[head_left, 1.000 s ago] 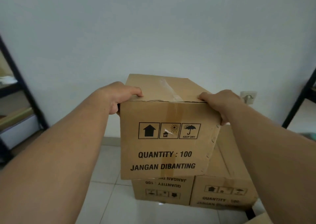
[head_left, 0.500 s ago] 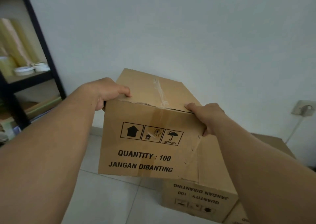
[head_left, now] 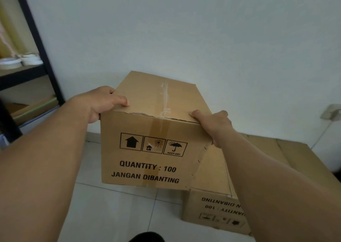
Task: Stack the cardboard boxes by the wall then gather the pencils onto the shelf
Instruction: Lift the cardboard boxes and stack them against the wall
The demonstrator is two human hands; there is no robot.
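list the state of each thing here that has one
carried box: taped shut, print upright, held above the floor
left hand: grips the carried box's upper left corner
right hand: grips its upper right corner
floor box: closed, print upside down, on the tiles
second floor box: flaps closed, beside the floor box
plug: in the wall socket
shelf: holds white tubs

1. Left hand (head_left: 103,103): grips the upper left corner of the cardboard box (head_left: 153,160); thumb lies on the top face, fingers curl round the left side.
2. Right hand (head_left: 215,125): grips the box's upper right corner; thumb on top, fingers largely hidden.
3. Both forearms: bare, extended forward, converging on the box.
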